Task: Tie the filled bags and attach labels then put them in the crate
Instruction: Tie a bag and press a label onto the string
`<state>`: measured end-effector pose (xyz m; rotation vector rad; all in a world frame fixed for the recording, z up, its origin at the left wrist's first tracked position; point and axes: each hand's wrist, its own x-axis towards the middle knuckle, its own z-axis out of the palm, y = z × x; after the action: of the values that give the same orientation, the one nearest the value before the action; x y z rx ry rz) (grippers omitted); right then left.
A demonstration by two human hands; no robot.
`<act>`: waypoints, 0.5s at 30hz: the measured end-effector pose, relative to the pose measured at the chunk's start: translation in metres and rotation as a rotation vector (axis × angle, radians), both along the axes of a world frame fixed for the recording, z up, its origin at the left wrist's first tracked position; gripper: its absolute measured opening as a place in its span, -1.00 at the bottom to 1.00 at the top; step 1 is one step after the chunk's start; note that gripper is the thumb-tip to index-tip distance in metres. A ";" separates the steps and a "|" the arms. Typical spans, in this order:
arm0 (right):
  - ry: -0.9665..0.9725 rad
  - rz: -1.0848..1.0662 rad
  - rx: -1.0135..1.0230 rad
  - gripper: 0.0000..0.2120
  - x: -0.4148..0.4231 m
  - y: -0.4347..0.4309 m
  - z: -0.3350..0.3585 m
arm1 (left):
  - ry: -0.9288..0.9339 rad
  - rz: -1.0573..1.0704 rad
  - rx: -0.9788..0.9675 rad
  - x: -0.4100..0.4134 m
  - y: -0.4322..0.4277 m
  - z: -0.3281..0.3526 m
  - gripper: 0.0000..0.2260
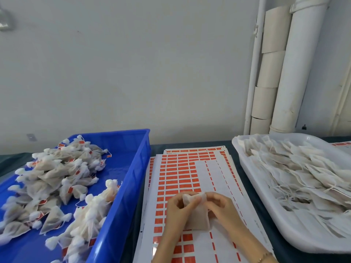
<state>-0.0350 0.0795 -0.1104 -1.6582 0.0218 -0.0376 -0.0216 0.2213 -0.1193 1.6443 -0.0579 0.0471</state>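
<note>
- Both hands are gripping one filled bag (196, 215) over the label sheets (191, 168): left hand (177, 209) and right hand (221, 207) are pinching its top.
- One blue crate (133, 168) is holding too many tied bags (57, 177) to count, on the left.
- One white tray (266, 196) of untied bags (303, 177) is sitting on the right.
- The counter (235, 168) is carrying everything.

Bright, even light, soft focus throughout, wide-angle bending at edges.
</note>
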 end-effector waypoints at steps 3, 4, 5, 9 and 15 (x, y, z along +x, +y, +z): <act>-0.043 -0.069 0.018 -0.94 0.001 -0.001 -0.003 | -0.056 0.022 0.015 0.001 0.000 -0.002 -0.74; -0.051 -0.081 0.033 -0.93 0.001 -0.001 -0.003 | -0.060 0.009 0.013 0.001 0.000 -0.002 -0.74; -0.054 -0.088 0.044 -0.91 0.001 -0.001 -0.003 | -0.057 -0.009 0.000 0.002 0.000 -0.001 -0.76; -0.055 -0.137 0.050 -0.91 -0.003 -0.002 -0.004 | -0.097 -0.038 -0.044 0.003 -0.003 0.000 -0.79; -0.068 -0.112 0.076 -0.90 -0.007 -0.006 -0.005 | -0.175 -0.065 0.048 -0.003 -0.001 0.000 -0.86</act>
<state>-0.0423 0.0739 -0.1158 -1.5774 0.0638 -0.1766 -0.0245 0.2200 -0.1189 1.6816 -0.2480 0.1406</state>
